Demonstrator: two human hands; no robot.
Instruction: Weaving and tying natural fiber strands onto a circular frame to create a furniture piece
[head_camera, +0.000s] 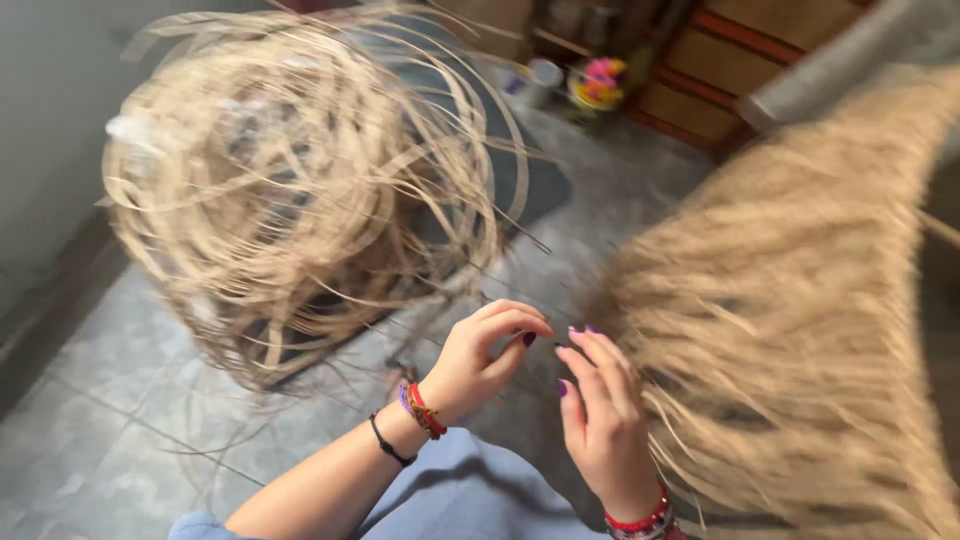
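Straw strands (560, 345) sit pinched between curled left hand (480, 360) fingers and loosely spread right hand (600, 420) fingers.

Left hand (482, 360) and right hand (603, 420) were close together at lower centre, fingertips nearly meeting, above tiled grey floor (110, 400). Loose round tangle of pale flat cane strips (290, 190) sat on floor, left of and beyond hands. Large woven mat of pale straw fibre (800, 330) lay right of hands, just beside right hand. Small pots (575, 80) stood far behind, before brown wooden cabinet (720, 70). Blue-clothed lap (450, 500) was beneath forearms.
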